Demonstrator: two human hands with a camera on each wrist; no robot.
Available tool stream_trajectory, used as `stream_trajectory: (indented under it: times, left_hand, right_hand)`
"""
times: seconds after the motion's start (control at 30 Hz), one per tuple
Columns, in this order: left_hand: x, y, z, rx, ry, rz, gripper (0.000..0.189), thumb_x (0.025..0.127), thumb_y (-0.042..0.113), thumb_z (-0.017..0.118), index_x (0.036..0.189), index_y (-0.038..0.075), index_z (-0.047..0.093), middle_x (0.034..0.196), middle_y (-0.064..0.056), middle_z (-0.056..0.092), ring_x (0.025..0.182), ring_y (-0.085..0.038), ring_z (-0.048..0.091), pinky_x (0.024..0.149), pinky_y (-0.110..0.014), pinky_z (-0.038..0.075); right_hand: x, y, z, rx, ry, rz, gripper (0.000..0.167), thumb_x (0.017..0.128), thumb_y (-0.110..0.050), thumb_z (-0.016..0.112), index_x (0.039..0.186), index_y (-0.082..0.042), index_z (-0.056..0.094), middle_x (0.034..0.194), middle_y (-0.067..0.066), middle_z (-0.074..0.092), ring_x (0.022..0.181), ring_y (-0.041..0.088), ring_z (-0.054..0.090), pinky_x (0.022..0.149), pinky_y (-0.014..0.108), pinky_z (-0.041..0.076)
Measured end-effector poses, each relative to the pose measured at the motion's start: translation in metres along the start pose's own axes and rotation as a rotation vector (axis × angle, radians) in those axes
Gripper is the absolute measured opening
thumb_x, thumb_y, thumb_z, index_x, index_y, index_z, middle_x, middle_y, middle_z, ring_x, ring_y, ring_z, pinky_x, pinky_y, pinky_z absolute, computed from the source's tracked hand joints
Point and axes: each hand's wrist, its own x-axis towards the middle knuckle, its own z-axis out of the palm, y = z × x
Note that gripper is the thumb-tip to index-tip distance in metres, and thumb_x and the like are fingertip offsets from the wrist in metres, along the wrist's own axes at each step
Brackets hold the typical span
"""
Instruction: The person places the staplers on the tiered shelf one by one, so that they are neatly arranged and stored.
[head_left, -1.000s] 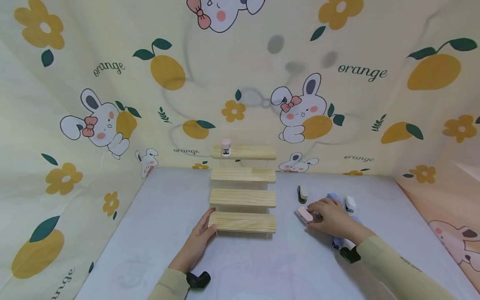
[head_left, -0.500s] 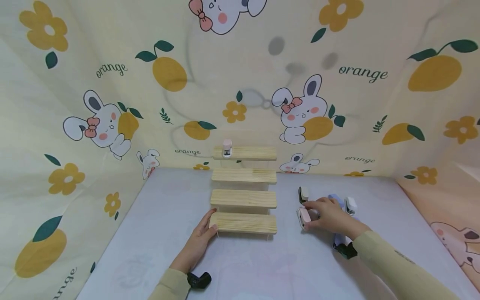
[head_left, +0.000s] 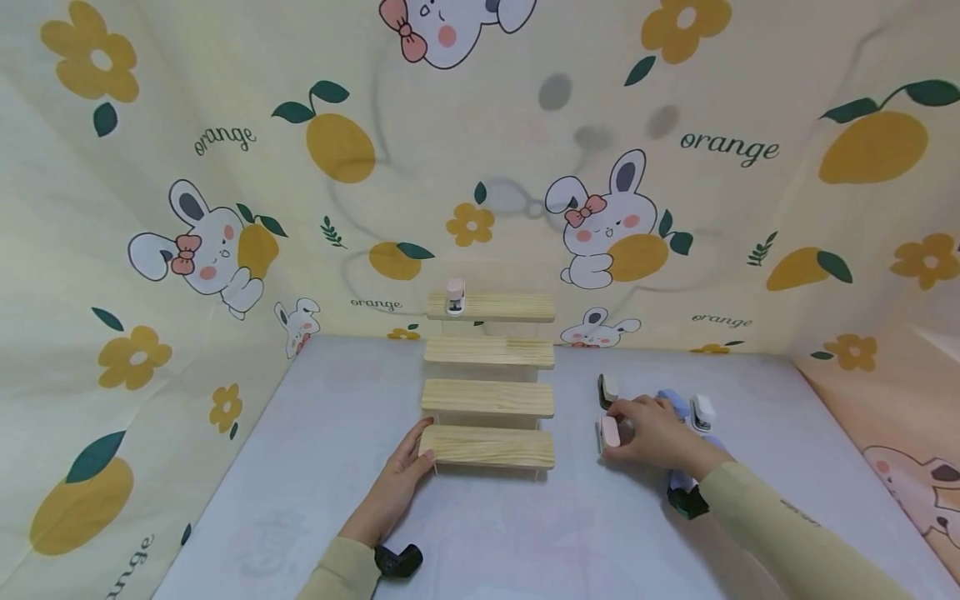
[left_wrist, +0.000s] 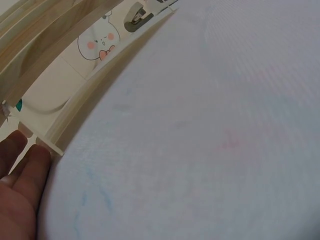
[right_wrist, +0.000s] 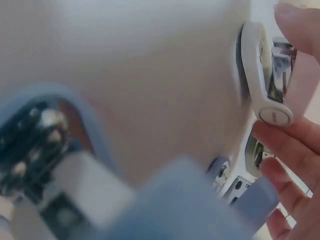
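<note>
Two things could go wrong: a pinch set too near the ends might let the pink stapler (head_left: 610, 432) twist loose, and fingers swung forward could knock the cream-topped stapler (head_left: 609, 389) just beyond, at twelve o'clock. Your right hand (head_left: 662, 435) has thumb and fingers clamped on the pink one, at nine o'clock from your palm. Your left hand (head_left: 395, 477) grips the wooden rack (head_left: 487, 447) by its bottom shelf's left end.

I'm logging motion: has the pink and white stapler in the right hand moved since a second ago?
Yes: the stapler has turned clockwise in the head view, from slanting to nearly parallel to the right side of the tiered pale wooden shelf.
</note>
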Motion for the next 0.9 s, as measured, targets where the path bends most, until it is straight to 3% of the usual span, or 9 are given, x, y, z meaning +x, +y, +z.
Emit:
stream_trajectory:
  times: [0.17, 0.3, 0.67, 0.9]
  left_hand:
    - [0.000, -0.001, 0.000, 0.000, -0.001, -0.008, 0.059, 0.098, 0.039, 0.053, 0.151, 0.037, 0.027, 0.159, 0.001, 0.016, 0.144, -0.018, 0.017, 0.116, -0.043, 0.016]
    - [0.000, -0.001, 0.000, -0.004, 0.003, -0.009, 0.059, 0.098, 0.039, 0.053, 0.150, 0.038, 0.027, 0.159, 0.002, 0.016, 0.144, -0.017, 0.016, 0.116, -0.042, 0.015]
    - [0.001, -0.001, 0.001, 0.007, 0.026, -0.004, 0.060, 0.097, 0.039, 0.055, 0.151, 0.033, 0.029, 0.160, -0.001, 0.016, 0.145, -0.021, 0.015, 0.116, -0.045, 0.014]
    - [0.001, -0.002, 0.000, 0.002, 0.026, -0.002, 0.060, 0.098, 0.037, 0.054, 0.151, 0.033, 0.028, 0.160, 0.001, 0.015, 0.145, -0.019, 0.014, 0.117, -0.043, 0.014]
  right_hand:
    - [-0.002, -0.008, -0.012, 0.071, 0.074, -0.010, 0.063, 0.069, -0.051, 0.083, 0.115, -0.013, 0.061, 0.103, -0.003, 0.062, 0.100, 0.025, 0.055, 0.092, 0.050, 0.039]
    - [-0.004, -0.017, -0.025, 0.185, 0.121, -0.001, 0.073, 0.071, -0.052, 0.081, 0.124, -0.010, 0.056, 0.115, 0.004, 0.059, 0.102, 0.027, 0.055, 0.087, 0.046, 0.048]
    - [0.006, -0.041, -0.037, 0.370, 0.299, 0.010, 0.080, 0.079, -0.044, 0.078, 0.140, -0.010, 0.040, 0.130, 0.009, 0.046, 0.106, 0.028, 0.057, 0.086, 0.046, 0.053]
    - [0.021, -0.069, -0.044, 0.493, 0.418, 0.008, 0.079, 0.081, -0.037, 0.078, 0.140, -0.008, 0.036, 0.128, 0.010, 0.042, 0.106, 0.027, 0.056, 0.083, 0.043, 0.054]
